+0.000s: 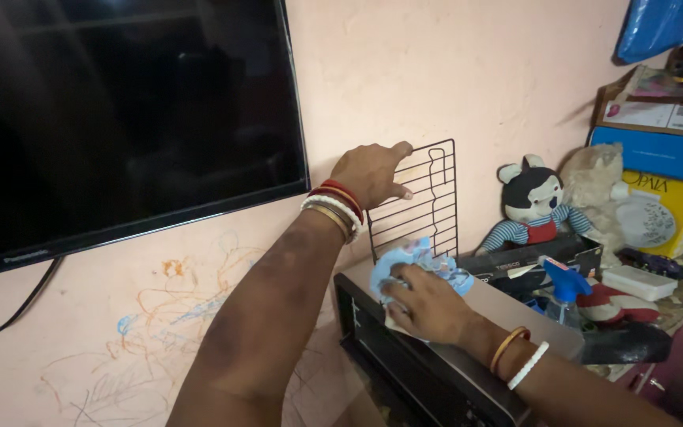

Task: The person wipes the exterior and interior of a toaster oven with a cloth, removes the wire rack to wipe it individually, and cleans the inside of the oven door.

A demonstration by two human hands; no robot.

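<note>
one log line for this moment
left hand holds wire rack upright | right hand presses blue cloth on oven top
</note>
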